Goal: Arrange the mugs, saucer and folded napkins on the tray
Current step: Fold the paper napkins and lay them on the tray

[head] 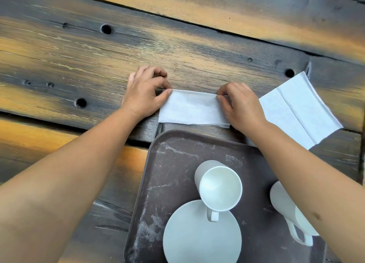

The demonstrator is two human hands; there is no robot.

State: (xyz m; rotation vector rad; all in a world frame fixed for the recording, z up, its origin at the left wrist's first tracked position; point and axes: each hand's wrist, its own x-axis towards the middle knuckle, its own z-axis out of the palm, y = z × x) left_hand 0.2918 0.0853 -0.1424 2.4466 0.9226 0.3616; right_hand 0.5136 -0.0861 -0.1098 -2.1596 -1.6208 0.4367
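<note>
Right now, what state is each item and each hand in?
Napkin being folded: on the table, pinched at both far corners.
Second napkin: creased, lying on table, untouched.
Centre mug: upright on tray.
Right mug: on tray, partly hidden.
Saucer: on tray.
Left hand: pinching napkin.
Right hand: pinching napkin.

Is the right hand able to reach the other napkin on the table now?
Probably yes. The second napkin lies flat beside the right hand with nothing between them, but that hand must first release the napkin being folded.
</note>
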